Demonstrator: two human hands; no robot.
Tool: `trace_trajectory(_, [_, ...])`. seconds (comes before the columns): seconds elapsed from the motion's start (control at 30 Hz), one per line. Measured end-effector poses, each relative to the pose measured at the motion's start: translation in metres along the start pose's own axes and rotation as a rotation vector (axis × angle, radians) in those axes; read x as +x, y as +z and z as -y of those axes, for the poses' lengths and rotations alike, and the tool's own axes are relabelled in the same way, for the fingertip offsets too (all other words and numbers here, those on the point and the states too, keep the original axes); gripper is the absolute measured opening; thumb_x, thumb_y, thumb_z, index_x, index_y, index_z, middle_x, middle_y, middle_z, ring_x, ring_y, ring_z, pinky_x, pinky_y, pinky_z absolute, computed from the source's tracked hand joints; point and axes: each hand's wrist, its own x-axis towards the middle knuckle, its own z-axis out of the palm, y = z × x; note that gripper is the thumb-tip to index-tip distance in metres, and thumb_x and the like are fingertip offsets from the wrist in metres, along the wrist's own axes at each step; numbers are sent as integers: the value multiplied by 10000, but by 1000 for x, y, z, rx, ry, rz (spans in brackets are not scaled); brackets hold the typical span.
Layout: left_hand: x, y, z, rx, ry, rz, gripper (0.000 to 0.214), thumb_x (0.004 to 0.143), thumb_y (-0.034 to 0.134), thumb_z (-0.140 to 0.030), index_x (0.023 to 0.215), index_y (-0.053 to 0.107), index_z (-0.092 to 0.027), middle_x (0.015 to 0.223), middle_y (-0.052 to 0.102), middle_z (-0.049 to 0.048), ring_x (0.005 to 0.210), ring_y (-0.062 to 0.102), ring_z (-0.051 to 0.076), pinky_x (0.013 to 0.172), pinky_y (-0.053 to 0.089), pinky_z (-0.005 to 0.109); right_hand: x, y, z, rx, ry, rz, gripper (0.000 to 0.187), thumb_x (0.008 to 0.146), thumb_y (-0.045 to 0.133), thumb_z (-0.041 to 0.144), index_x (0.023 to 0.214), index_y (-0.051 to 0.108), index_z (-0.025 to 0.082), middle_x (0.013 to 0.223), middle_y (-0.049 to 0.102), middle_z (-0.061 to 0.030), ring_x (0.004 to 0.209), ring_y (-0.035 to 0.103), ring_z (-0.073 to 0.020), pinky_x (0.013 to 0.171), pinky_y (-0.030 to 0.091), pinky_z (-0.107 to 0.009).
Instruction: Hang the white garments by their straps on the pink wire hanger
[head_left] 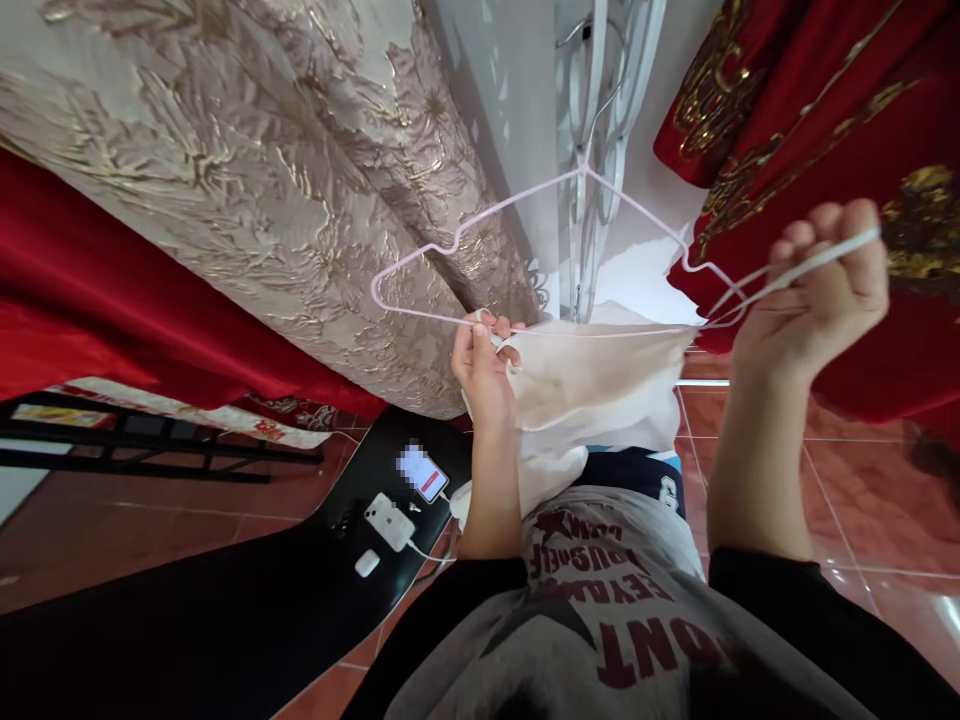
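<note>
A pale pink clothes hanger (517, 192) hangs by its hook from the white metal rack in front of me. Along its bottom bar drapes a thin off-white garment (607, 375) with narrow straps. My left hand (486, 365) is closed, pinching the hanger's bar and the garment's upper left edge. Raised at the right, my right hand (814, 285) is curled around a white strap (817, 262) of the garment. That strap is stretched taut from the hanger's right end, where it loops near the corner.
Beige embossed curtain fabric (300, 200) hangs at left, and red cloth with gold embroidery (817, 150) at right. The white rack (589, 130) stands between them. On a black bench (300, 590) lie a lit phone (422, 472), a white phone (388, 522) and a white case (367, 563), with cables.
</note>
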Motion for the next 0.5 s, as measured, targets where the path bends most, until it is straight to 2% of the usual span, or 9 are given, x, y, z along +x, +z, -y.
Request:
trace_trajectory(0.1, [0,-1,2,33,-16,10,423,885,766,-632,939,631,-235,798,611,26,885,745,193,503,405,218,-11,-11,11,-76,-84,-166,236,870,776,225,992,863,407,974,805,31,929,797,-218,843,646,-407])
trace_trajectory(0.17, [-3,1,6,16,-64,28,404,884,775,-610,951,645,-234,827,639,37,916,755,200,503,414,217,-29,-10,27,-194,-131,-121,159,897,785,294,953,864,420,874,790,30,817,790,-218,767,656,-422])
trace_trajectory(0.2, [-6,3,8,-4,-97,39,385,886,781,-589,956,652,-233,846,655,42,934,760,203,503,419,214,-38,-6,35,-255,-135,-27,159,910,781,303,984,861,419,859,788,24,801,787,-226,774,661,-448])
trace_trajectory(0.33, [-20,13,19,-41,-200,71,315,928,736,-537,989,660,-237,962,731,74,1052,771,236,515,452,211,-63,18,49,-460,-31,622,264,964,723,349,1215,804,353,1130,826,-35,1099,772,-303,989,614,-563])
trace_trajectory(0.37, [-22,12,20,-30,-205,75,312,932,729,-535,1009,661,-240,1008,752,86,1092,769,252,519,460,211,-66,24,47,-493,-11,742,271,980,698,373,1229,797,333,1152,826,-45,1129,758,-308,1007,597,-567])
trace_trajectory(0.43, [-22,5,21,1,-183,65,325,929,734,-525,1080,666,-245,1120,783,113,1166,756,284,537,488,216,-67,32,39,-541,15,859,272,1009,645,408,1212,798,314,1122,832,-46,1095,746,-297,1004,576,-555])
trace_trajectory(0.5, [-17,-12,20,44,-104,23,345,929,744,-496,1166,677,-254,1233,785,126,1208,745,298,565,518,222,-67,34,32,-562,20,849,276,1021,619,417,1203,798,315,1090,836,-38,1032,738,-281,983,563,-536])
